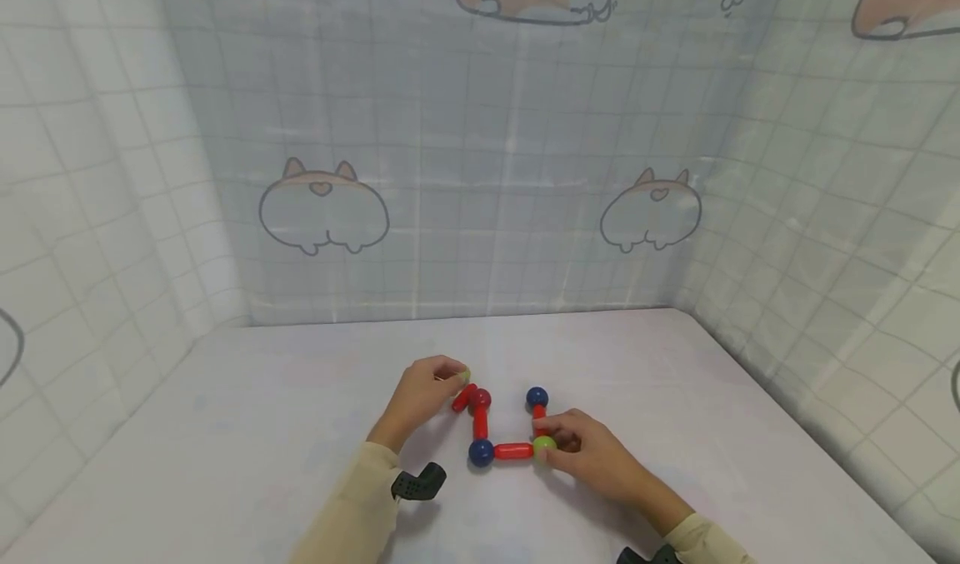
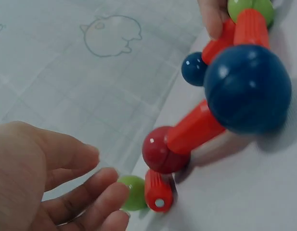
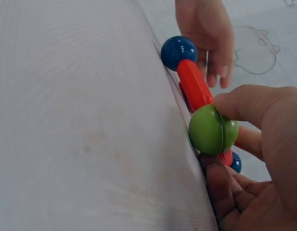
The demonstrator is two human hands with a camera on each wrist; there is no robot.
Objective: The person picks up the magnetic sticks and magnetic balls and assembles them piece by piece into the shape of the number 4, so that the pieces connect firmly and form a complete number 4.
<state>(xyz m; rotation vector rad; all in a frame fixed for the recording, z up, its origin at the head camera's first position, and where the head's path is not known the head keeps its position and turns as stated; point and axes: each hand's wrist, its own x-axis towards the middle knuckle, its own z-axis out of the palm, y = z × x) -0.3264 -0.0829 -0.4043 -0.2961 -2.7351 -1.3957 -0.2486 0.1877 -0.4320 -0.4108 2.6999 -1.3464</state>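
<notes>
Red magnetic rods and coloured balls form a U on the table: a red ball [image 1: 481, 399], a blue ball [image 1: 482, 453], a green ball [image 1: 544, 447] and another blue ball [image 1: 537, 397], joined by rods such as the front red rod [image 1: 513, 451]. My right hand [image 1: 596, 456] pinches the green corner ball between thumb and fingers, also seen in the right wrist view [image 3: 264, 144]. Beside the red ball lies another red rod [image 2: 158, 191], its metal tip showing. My left hand [image 2: 57, 178] has loosely bent fingers beside a second green ball [image 2: 134, 193]; whether they touch it is unclear.
The white tabletop [image 1: 262, 431] extends around the pieces to a back edge. Behind and at both sides hang pale checked curtains [image 1: 465, 214] with cartoon dog prints. A dark wrist device [image 1: 418, 482] sits at the left cuff.
</notes>
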